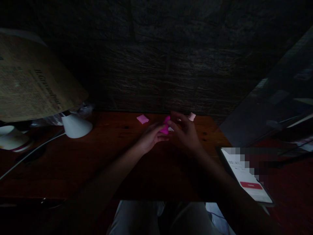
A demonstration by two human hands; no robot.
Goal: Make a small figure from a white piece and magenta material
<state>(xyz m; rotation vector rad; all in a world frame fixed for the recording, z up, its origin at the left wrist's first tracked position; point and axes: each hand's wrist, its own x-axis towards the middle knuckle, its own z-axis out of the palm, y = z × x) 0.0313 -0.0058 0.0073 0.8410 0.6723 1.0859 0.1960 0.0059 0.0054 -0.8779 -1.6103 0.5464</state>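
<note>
Over the far part of the wooden table, both hands meet at a small bright pink piece (166,125) that looks like folded paper. My left hand (153,135) grips it from the left, thumb on top. From the right, my right hand (186,132) pinches its edge between thumb and finger. Dim light leaves its exact shape unclear. A flat pink paper square (142,119) lies just beyond my left hand. Past my right hand stands a small pale pink curled piece (192,116). A whitish scrap (170,129) shows partly between the hands.
A dark stone-patterned wall (156,71) rises behind the wooden table (97,176). At left are a white cone-shaped object (76,125) with a cable, a paper cup (12,137) and a large printed brown paper bag (31,78). A lit phone (244,176) lies at the right edge.
</note>
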